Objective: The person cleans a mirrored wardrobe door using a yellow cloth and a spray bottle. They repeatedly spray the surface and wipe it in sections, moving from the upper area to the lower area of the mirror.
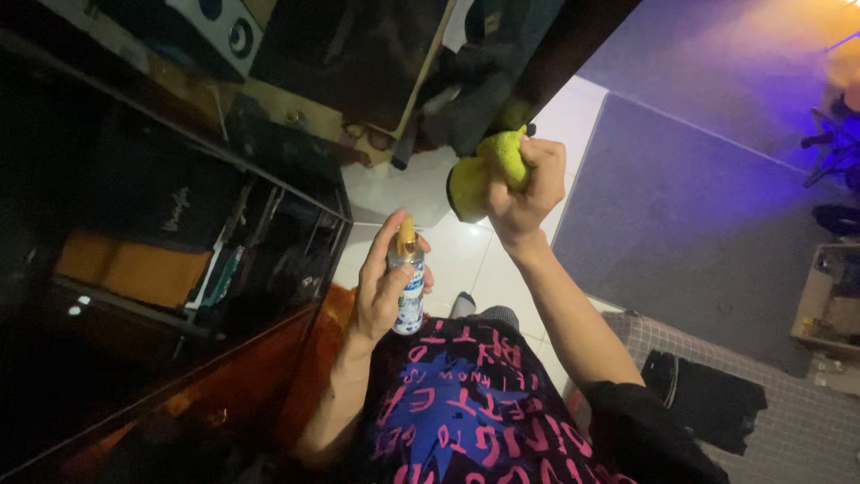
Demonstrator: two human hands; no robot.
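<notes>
My left hand (381, 287) grips a small clear spray bottle (410, 291) with an orange nozzle, index finger raised over the top. My right hand (524, 193) is raised higher and clenches a bunched yellow-green cloth (488, 166). The bottle's nozzle points up toward the cloth, with a short gap between them. Both hands hover in front of a dark shelf unit.
A dark glass-fronted shelf unit (161, 233) fills the left, with a speaker (228, 31) on its upper board. A white tiled floor (466, 251) lies below, a grey rug (699, 215) to the right, and a small wooden box (829, 300) at the far right.
</notes>
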